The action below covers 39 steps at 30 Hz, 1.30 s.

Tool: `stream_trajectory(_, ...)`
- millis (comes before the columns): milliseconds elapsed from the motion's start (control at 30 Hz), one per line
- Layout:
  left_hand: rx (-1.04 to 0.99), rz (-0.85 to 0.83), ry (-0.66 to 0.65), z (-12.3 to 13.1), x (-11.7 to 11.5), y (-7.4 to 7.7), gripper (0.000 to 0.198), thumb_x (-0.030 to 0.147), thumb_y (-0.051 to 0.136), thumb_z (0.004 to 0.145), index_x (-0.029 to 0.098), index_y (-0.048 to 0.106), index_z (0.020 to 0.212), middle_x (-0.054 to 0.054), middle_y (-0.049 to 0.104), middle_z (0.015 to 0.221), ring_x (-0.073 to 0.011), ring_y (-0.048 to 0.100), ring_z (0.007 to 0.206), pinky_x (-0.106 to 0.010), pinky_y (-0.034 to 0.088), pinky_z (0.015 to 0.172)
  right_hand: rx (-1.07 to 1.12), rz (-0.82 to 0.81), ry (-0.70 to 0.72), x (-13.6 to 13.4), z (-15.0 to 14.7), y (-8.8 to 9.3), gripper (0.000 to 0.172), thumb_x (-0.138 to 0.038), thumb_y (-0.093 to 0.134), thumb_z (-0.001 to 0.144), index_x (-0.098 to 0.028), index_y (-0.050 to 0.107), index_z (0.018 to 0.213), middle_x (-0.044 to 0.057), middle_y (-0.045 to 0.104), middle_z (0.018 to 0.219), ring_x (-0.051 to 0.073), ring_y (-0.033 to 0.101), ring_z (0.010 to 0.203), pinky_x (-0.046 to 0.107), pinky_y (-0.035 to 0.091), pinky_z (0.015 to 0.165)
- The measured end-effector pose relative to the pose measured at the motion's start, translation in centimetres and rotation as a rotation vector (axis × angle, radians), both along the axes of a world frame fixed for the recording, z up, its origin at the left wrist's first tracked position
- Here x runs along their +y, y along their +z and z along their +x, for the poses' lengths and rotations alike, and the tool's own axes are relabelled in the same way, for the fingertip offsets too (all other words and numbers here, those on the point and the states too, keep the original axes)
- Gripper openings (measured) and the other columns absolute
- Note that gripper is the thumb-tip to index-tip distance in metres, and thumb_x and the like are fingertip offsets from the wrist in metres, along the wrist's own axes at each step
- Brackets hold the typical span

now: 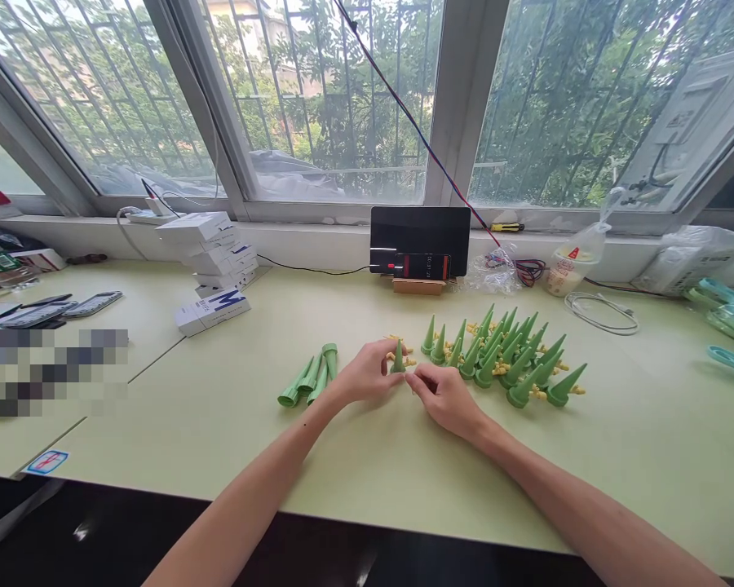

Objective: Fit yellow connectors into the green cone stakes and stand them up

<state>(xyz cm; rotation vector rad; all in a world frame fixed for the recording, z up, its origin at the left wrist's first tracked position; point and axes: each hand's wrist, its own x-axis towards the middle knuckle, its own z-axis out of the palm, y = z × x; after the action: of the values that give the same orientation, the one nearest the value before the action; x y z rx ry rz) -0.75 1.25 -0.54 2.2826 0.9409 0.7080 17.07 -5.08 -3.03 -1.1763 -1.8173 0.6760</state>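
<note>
Tabletop (367, 465): left hand (369, 373) grips green cone (398, 359); right hand (449, 398) pinched.

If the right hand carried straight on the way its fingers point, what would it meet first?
Probably the green cone held by the left hand, though depth is unclear and that hand itself might come first.

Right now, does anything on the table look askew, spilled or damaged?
The stack of white boxes on the left looks crooked: its boxes jut out unevenly over one another. One more box lies in front of it. No spill or damage shows.
</note>
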Motion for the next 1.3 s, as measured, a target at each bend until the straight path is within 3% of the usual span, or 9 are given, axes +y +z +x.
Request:
stream_trajectory(200,0.049,0.029,-0.013,-0.3,-0.1,0.4,0.014,0.020,0.066,0.074,0.017,0.064,0.087,0.000,0.060,0.074,-0.0119,0.051,0.059,-0.024,0.041,0.057,-0.008,-0.016,0.048,-0.1,-0.1,0.1,0.041,-0.040,0.044,0.095,-0.019,0.038,0.061,-0.004,0.033,0.056,0.011,0.029,0.054,0.026,0.024,0.052)
stream_trajectory(433,0.097,0.042,0.022,0.0,-0.1,0.3,0.006,0.017,0.064,0.072,0.016,0.061,0.076,0.002,0.057,0.070,-0.0091,0.044,0.055,-0.023,0.034,0.053,-0.033,-0.034,0.129,-0.5,-0.3,0.1,0.040,-0.039,0.045,0.096,-0.019,0.036,0.061,-0.005,0.032,0.055,0.010,0.027,0.052,0.027,0.021,0.051)
stream_trajectory(733,0.150,0.129,0.098,0.4,-0.1,-0.4,0.012,0.021,0.065,0.069,0.019,0.053,0.066,0.001,0.058,0.067,-0.0130,0.047,0.060,-0.025,0.030,0.054,-0.045,-0.022,0.133,-0.6,-0.3,0.2,0.038,-0.038,0.044,0.096,-0.019,0.044,0.063,-0.004,0.037,0.055,0.011,0.030,0.052,0.027,0.022,0.051)
stream_trajectory(933,0.101,-0.006,0.092,0.2,0.0,-0.1,0.013,0.022,0.068,0.067,0.019,0.056,0.071,0.001,0.066,0.068,-0.0127,0.051,0.058,-0.024,0.035,0.054,-0.047,-0.017,0.124,-0.5,-0.2,0.2,0.039,-0.039,0.044,0.096,-0.019,0.046,0.062,-0.004,0.037,0.055,0.011,0.030,0.052,0.027,0.022,0.051)
stream_trajectory(1300,-0.016,-0.086,0.080,1.1,-0.3,-1.2,0.017,0.014,0.058,0.071,0.018,0.063,0.087,0.000,0.066,0.072,-0.0126,0.053,0.061,-0.024,0.040,0.058,-0.035,-0.022,0.119,-0.6,-0.3,0.4,0.040,-0.039,0.043,0.096,-0.020,0.041,0.061,-0.004,0.033,0.055,0.011,0.028,0.053,0.027,0.022,0.051)
